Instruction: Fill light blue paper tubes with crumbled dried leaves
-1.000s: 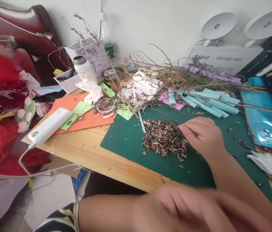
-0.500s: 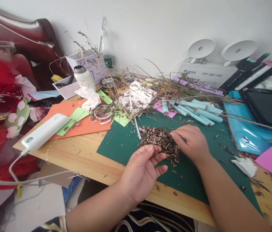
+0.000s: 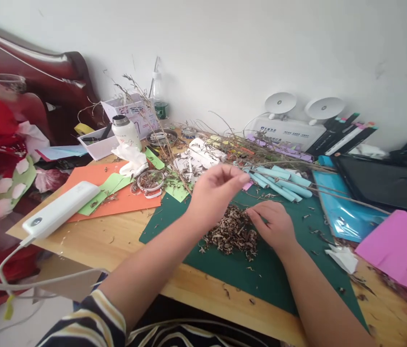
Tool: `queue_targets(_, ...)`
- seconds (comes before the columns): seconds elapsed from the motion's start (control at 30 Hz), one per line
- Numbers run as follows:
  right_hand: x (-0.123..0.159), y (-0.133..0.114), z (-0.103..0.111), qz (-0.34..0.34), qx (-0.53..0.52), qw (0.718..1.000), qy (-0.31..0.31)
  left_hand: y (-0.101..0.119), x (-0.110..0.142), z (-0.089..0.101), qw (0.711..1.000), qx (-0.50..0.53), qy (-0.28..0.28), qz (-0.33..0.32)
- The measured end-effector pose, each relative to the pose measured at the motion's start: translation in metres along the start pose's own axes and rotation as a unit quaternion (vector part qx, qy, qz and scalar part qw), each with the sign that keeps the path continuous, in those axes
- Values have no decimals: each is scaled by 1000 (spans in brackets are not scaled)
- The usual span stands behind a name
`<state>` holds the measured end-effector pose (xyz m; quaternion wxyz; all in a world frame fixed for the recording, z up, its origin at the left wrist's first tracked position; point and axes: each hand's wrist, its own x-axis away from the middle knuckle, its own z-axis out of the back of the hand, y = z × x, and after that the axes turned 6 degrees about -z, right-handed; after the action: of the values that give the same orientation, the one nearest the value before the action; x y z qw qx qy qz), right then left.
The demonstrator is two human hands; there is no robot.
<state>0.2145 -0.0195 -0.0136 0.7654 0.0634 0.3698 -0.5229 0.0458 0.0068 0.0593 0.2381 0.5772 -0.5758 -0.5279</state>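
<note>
A heap of crumbled dry leaves (image 3: pixel 230 236) lies on the dark green mat (image 3: pixel 261 277). My left hand (image 3: pixel 216 193) hovers over the far side of the heap, thumb drawn against the curled fingers; whatever they pinch is too small to make out. At the heap's right edge, my right hand (image 3: pixel 274 224) has its fingers closed with the tips at the leaves, and its grip is hidden. Beyond the hands, several rolled light-blue paper tubes (image 3: pixel 281 183) lie beside dry twigs (image 3: pixel 221 140).
A white power bank (image 3: pixel 60 208) with a cable sits on the left of the wooden table (image 3: pixel 116 241), near orange paper (image 3: pixel 141 201). A pale open bottle (image 3: pixel 125 132) stands behind. On the right are a blue packet (image 3: pixel 340 212), pink paper (image 3: pixel 398 250) and a crumpled tissue (image 3: pixel 343 259).
My left hand has risen from the heap's near side to above its far side, its fingers turning from loosely spread to pinched. My right hand stays at the heap. The camera view has tilted upward.
</note>
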Motion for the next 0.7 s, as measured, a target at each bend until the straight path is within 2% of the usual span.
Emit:
queue_targets(0.07, 0, 1, 3, -15, -11, 1000, 16, 0, -23, 4, 987, -125, -25, -100)
queue_targets(0.1, 0, 1, 4, -25, -14, 999, 26, -2, -30, 7, 974, -184, -33, -124)
queue_targets(0.2, 1, 5, 11, -69, -8, 995, 72, -16, -30, 28, 926, -337, -66, -156)
queue_targets(0.3, -9, 16, 23, -126, 4, 983, 135, -33, -21, 56, 841, -486, -121, -204)
queue_targets(0.33, -17, 23, 28, -139, 11, 979, 152, -38, -19, 65, 821, -517, -119, -210)
queue_targets(0.4, -38, 39, 38, -161, 36, 973, 160, -46, -19, 78, 801, -541, -131, -219)
queue_targets(0.43, -51, 49, 42, -179, 79, 972, 126, -49, -20, 83, 797, -540, -146, -229)
queue_targets(0.5, -78, 70, 45, -218, 192, 957, -18, -54, -22, 87, 790, -530, -180, -252)
queue_targets(0.53, -91, 80, 44, -223, 208, 950, -60, -57, -23, 87, 785, -526, -193, -264)
queue_targets(0.63, -118, 106, 33, -240, 248, 929, -130, -63, -24, 87, 773, -529, -212, -277)
queue_targets(0.7, -126, 116, 23, -249, 281, 914, -156, -65, -25, 88, 772, -532, -203, -283)
